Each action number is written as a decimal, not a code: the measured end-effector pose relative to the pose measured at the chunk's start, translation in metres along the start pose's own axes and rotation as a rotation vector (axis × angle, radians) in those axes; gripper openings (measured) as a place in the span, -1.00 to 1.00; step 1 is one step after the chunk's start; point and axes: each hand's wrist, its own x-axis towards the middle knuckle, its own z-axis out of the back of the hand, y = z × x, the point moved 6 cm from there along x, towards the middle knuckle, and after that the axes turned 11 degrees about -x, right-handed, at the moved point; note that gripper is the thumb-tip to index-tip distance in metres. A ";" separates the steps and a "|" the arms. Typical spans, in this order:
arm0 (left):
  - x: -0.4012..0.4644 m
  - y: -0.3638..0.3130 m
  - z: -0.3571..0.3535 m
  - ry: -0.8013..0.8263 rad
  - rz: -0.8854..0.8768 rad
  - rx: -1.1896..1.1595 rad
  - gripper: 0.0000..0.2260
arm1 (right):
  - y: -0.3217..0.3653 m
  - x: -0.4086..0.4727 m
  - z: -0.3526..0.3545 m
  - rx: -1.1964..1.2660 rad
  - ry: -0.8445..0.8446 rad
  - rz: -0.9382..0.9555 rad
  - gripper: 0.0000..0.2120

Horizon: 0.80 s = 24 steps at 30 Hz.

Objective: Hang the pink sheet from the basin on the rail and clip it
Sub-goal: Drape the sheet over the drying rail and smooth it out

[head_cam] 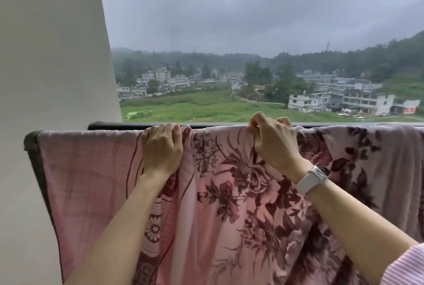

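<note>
support: dark rail [119,126] | on it: pink sheet [229,193] draped over top, hanging down

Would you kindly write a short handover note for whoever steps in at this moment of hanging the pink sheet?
Left hand: fingers curled over the top of the pink sheet where it crosses the rail.
Right hand: pinching a bunched fold of the sheet at the rail; white watch on that wrist.
Done: the sheet is draped over the rail and hangs down on the near side.
Left: spread out the bunched middle, then clip it. No clip or basin is in view.
</note>
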 end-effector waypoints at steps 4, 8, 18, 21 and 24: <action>0.002 0.002 -0.001 -0.027 0.056 0.025 -0.56 | -0.077 -0.018 0.021 -0.049 -0.002 -0.262 -0.99; 0.001 -0.006 -0.005 -0.049 0.091 0.042 -0.59 | -0.124 -0.035 0.047 -0.130 -0.059 -0.465 -0.95; -0.002 -0.002 -0.001 -0.051 -0.004 -0.042 -0.66 | 0.063 0.010 0.009 0.048 0.077 0.162 -0.64; -0.004 -0.002 0.004 -0.019 -0.046 -0.058 -0.65 | 0.087 0.012 -0.021 0.009 0.172 0.193 -0.77; -0.004 0.003 0.006 0.034 -0.071 -0.078 -0.61 | 0.079 0.014 -0.022 0.093 0.084 0.145 -0.94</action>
